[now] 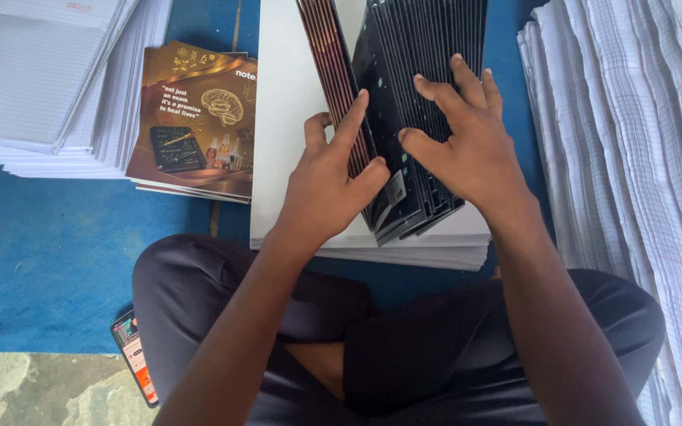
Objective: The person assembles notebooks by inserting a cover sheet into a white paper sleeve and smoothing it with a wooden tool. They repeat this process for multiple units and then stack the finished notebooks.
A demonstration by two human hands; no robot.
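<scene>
Down between the knees, both hands work a fanned batch of dark covers (pixel 416 95) that leans on a stack of white sheets (pixel 294 118). Its lower edges rest on that stack near the front edge, and the covers spread upward out of the top of the picture. The left hand (pixel 333 185) lies against the left side of the fan, fingers stretched along the brownish cover edges and thumb pressed to the lower corner, so it is spread on the covers rather than closed round them. The right hand (pixel 467 146) lies flat on the black faces, fingers apart and bent at the tips, pressing on the covers.

The white stack lies on a blue mat (pixel 49 260) on the floor. To the left, a small pile of brown printed covers (pixel 195 118) lies flat, and beyond it a heap of ruled paper (pixel 33 79). Another tall heap of ruled sheets (pixel 641 158) runs down the right side. A phone (pixel 134 355) lies by the person's left thigh, at the mat's edge.
</scene>
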